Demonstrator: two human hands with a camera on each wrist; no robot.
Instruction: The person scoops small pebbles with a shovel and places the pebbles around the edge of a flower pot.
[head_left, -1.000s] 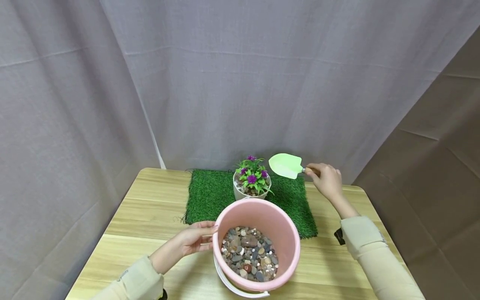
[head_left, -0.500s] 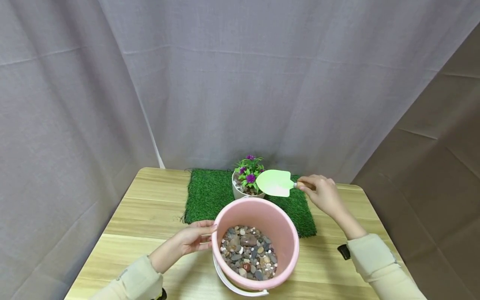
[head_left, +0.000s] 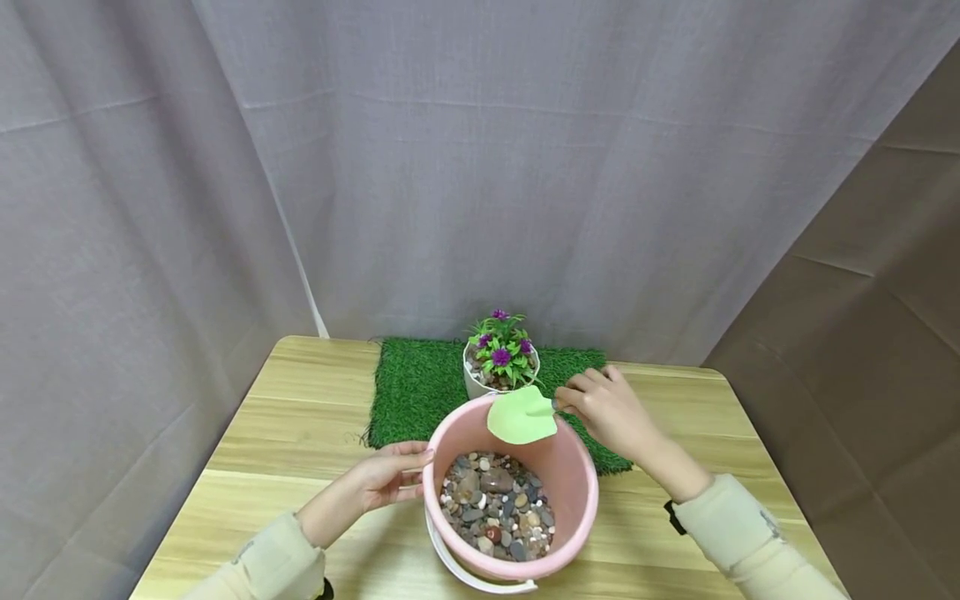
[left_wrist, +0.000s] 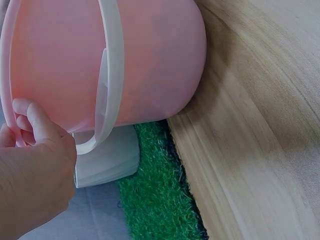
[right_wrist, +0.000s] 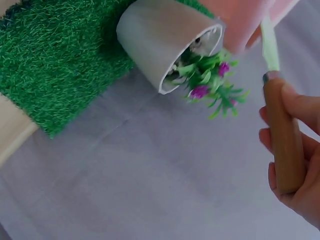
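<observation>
A pink bucket [head_left: 577, 500] with pebbles [head_left: 498, 508] in its bottom stands near the front of the wooden table. My left hand [head_left: 390, 479] grips its rim on the left side; in the left wrist view, that hand's fingers [left_wrist: 37, 117] curl over the edge. My right hand [head_left: 607, 412] holds a light green trowel [head_left: 521, 417] by its wooden handle [right_wrist: 285, 137]. The trowel's blade hangs over the bucket's far rim, above the pebbles, and no stones show on it. Just behind the bucket stands a white pot [right_wrist: 155, 40] with a purple-flowered plant [head_left: 501, 350].
The pot stands on a green artificial grass mat [head_left: 412, 392], partly hidden by the bucket. The bucket's white handle [left_wrist: 114, 60] hangs down its outer side. Bare wooden table [head_left: 300, 408] shows to the left. Grey curtain [head_left: 480, 167] rises behind the table.
My right hand has brought the trowel left and toward me, from beside the plant to over the bucket's far rim. My left hand has stayed on the rim.
</observation>
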